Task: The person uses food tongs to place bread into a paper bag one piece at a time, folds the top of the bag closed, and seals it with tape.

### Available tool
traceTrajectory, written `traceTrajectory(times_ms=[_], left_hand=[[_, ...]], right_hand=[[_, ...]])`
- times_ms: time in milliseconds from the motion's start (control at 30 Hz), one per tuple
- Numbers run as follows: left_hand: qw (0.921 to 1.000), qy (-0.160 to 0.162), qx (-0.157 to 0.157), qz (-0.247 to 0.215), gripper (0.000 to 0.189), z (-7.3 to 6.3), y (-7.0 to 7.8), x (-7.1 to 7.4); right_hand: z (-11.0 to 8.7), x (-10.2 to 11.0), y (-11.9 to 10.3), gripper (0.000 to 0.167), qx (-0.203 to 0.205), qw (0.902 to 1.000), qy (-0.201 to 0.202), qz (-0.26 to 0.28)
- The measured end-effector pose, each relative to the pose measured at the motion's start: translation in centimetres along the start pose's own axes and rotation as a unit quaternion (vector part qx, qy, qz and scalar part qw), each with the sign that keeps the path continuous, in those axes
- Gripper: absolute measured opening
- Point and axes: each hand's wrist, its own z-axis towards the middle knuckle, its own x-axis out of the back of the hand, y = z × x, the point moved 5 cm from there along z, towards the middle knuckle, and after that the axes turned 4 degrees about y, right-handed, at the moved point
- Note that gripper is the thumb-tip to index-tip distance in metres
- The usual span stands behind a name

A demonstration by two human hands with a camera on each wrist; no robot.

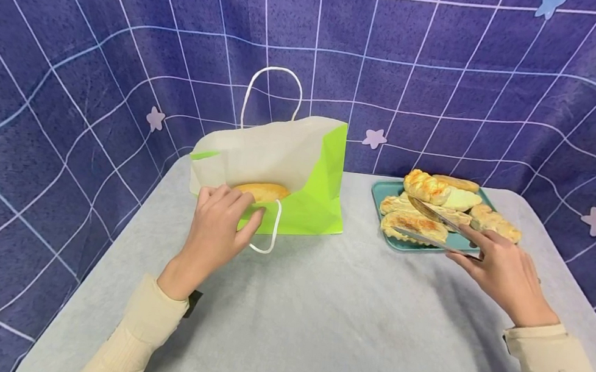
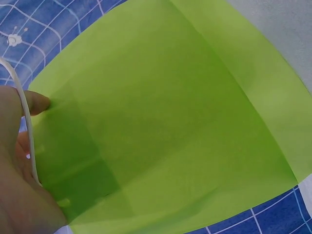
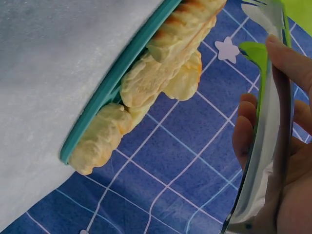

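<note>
A green paper bag (image 1: 324, 198) with a white inside and white cord handles leans open-mouthed toward me on the left of the table. My left hand (image 1: 219, 223) grips its front rim, and in the left wrist view a handle cord (image 2: 28, 126) crosses that hand. Inside the bag's mouth a golden bread roll (image 1: 266, 192) shows, partly hidden by the rim. At the right, my right hand (image 1: 505, 274) holds metal tongs (image 3: 267, 131). The tong arms stand apart over a browned bread piece (image 1: 416, 226) at the near side of a teal tray (image 1: 395, 189).
Several other breads share the tray, among them a braided one (image 1: 426, 186) on top and one overhanging the right rim (image 1: 495, 223). A pale grey cloth covers the table (image 1: 337, 325). Behind hangs a blue gridded curtain (image 1: 344, 25) with star shapes.
</note>
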Motion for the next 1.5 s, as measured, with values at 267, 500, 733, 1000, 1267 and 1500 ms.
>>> traceTrajectory(times_ms=[267,500,733,1000,1267,1500], left_hand=[[1.0000,-0.005,0.002,0.001,0.023,0.0,0.1,0.2],[1.0000,0.001,-0.001,-0.002,0.022,0.0,0.0,0.1],[1.0000,0.007,-0.004,-0.003,0.020,0.1,0.1,0.2],[1.0000,-0.007,0.002,0.001,0.023,0.1,0.1,0.2],[0.9999,-0.013,0.004,0.003,0.023,0.0,0.0,0.1],[0.9999,-0.013,0.003,0.003,0.022,0.1,0.1,0.2]], right_hand=[[-0.6,-0.7,0.2,0.062,0.031,0.9988,-0.018,-0.034],[-1.0,-1.3,0.2,0.061,0.060,0.9970,-0.007,-0.049],[-1.4,-1.8,0.5,0.056,0.049,0.9973,-0.008,-0.054],[-1.6,-2.3,0.4,0.057,0.057,0.9958,-0.003,-0.072],[-1.6,-3.0,-0.2,0.058,0.061,0.9943,0.008,-0.087],[-1.4,-3.5,-1.0,0.058,0.057,0.9935,0.017,-0.097]])
